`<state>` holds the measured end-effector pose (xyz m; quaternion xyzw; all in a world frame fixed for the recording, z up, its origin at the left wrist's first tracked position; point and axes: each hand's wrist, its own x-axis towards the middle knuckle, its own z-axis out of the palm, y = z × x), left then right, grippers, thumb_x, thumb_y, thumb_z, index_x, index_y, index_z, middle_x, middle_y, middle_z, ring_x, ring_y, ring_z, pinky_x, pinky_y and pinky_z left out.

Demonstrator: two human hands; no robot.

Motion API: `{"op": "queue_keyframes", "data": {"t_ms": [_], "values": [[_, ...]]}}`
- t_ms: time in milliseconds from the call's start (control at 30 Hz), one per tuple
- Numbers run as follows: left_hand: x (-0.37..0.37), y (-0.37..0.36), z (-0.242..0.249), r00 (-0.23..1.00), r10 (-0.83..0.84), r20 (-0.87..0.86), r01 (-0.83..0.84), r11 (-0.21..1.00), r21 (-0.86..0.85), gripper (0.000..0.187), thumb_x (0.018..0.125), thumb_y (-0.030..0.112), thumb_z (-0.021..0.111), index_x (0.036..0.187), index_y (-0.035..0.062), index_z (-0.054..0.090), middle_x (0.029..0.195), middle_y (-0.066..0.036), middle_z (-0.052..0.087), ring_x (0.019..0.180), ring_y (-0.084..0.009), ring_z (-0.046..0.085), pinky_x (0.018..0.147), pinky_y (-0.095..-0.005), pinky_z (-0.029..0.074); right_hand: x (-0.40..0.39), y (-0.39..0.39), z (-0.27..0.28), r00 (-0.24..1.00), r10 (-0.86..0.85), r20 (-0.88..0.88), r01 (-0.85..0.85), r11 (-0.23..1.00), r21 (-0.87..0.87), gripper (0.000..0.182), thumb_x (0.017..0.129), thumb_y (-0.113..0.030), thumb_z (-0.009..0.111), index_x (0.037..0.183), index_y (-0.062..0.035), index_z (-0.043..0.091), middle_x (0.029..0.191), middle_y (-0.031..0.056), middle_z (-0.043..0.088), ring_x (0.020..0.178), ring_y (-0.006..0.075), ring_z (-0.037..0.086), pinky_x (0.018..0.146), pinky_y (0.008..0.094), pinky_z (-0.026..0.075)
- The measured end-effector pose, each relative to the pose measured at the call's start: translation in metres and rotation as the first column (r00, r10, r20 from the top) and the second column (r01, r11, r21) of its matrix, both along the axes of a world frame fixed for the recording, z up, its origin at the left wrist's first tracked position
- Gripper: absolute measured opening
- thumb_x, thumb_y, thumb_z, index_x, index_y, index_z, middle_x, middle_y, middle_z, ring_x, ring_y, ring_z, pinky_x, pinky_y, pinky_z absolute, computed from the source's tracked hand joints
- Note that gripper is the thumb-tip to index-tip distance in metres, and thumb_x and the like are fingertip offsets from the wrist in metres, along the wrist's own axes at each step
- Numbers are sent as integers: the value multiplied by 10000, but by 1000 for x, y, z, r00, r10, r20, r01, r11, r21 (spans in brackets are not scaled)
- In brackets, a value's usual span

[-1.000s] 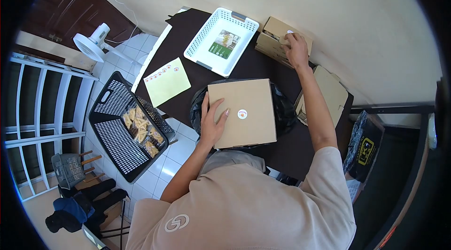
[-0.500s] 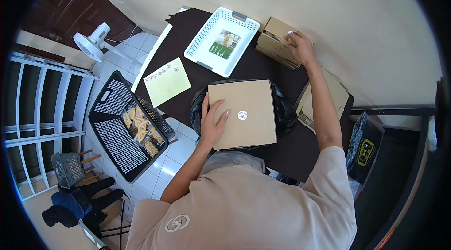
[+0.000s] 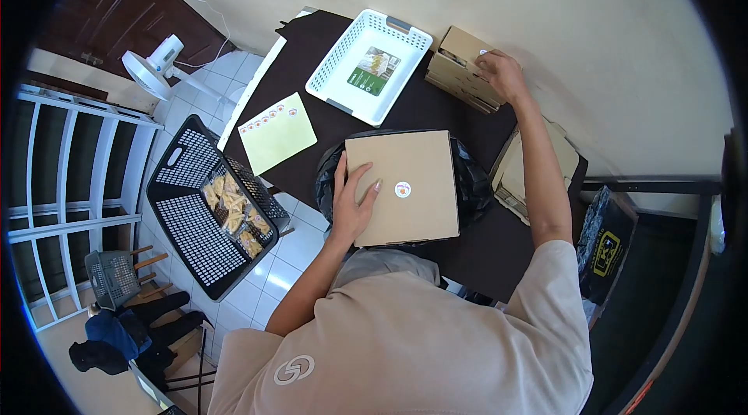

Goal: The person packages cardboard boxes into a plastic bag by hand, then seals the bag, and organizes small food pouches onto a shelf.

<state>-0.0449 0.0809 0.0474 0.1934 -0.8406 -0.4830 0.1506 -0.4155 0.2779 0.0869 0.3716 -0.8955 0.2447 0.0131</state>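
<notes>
Fingers spread, my left hand (image 3: 354, 201) lies on the left edge of a closed brown cardboard box (image 3: 417, 158) with a small round sticker on its lid. Beneath that box, black plastic (image 3: 471, 185) bulges out on both sides. My right arm reaches to the back of the table, where my right hand (image 3: 501, 76) has its bent fingers closed at the top edge of another cardboard box (image 3: 463, 46) in an upright group. Partly under my right forearm is a flattened-looking piece of brown cardboard (image 3: 557, 162).
A white basket (image 3: 312, 88) with a printed label stands on the dark table (image 3: 499, 255). Left of it lies a pale sticker sheet (image 3: 276, 142). A black crate (image 3: 191, 220) holds bagged food. Farther left are a fan (image 3: 152, 68) and a grey basket (image 3: 113, 279). The wall borders the table's back.
My right hand has shifted slightly to the right at the rear boxes, and its forearm has moved with it. My left hand stays on the near box.
</notes>
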Motion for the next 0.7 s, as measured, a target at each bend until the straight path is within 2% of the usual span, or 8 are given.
{"op": "queue_keyframes", "data": {"t_ms": [267, 333, 467, 533, 667, 700], "values": [[0, 0, 0, 1000, 0, 1, 0, 1000, -10, 370, 865, 133, 668, 1221, 60, 597, 1512, -237, 244, 1374, -382, 326, 1107, -404, 307, 10, -2, -9, 997, -20, -68, 23, 999, 45, 161, 821, -40, 592, 959, -46, 673, 1039, 138, 647, 994, 353, 601, 851, 425, 487], [0, 0, -1, 1000, 2, 9, -3, 1000, 7, 374, 864, 132, 669, 1223, 61, 596, 1512, -236, 245, 1374, -380, 328, 1106, -403, 308, 11, 0, -24, 968, -2, -250, 5, 1000, 14, 166, 793, -47, 650, 956, -28, 672, 1048, 148, 640, 1002, 347, 598, 872, 419, 483], [0, 0, 0, 1000, 5, 15, -6, 1000, 7, 377, 864, 131, 669, 1226, 61, 595, 1512, -235, 247, 1374, -377, 329, 1106, -401, 310, 23, 0, -51, 943, -34, -331, 6, 996, -84, 163, 807, -56, 636, 960, -10, 666, 1049, 161, 641, 1028, 351, 592, 897, 433, 468], [0, 0, -2, 1000, 6, -13, -6, 1000, 15, 377, 863, 130, 669, 1226, 64, 595, 1512, -233, 249, 1373, -376, 330, 1104, -400, 312, 31, -3, -55, 906, -85, -414, 66, 996, -60, 208, 809, -86, 623, 1010, -46, 654, 1105, 148, 621, 1126, 337, 553, 986, 512, 398], [1, 0, -1, 1000, 3, -18, -3, 1000, 15, 374, 862, 128, 669, 1224, 64, 596, 1511, -233, 251, 1373, -377, 330, 1104, -400, 313, 44, 0, -42, 936, -96, -340, 101, 995, -4, 307, 809, -76, 626, 1116, -86, 630, 1211, 160, 563, 1217, 349, 481, 1000, 541, 381], [1, 0, 0, 1000, -3, -19, 3, 1000, 0, 373, 862, 128, 668, 1223, 64, 596, 1510, -234, 253, 1373, -377, 330, 1104, -401, 312, 45, 3, -38, 936, -116, -333, 143, 988, 60, 390, 809, -65, 628, 1191, -132, 595, 1274, 157, 517, 1256, 366, 437, 1013, 546, 374]]}}
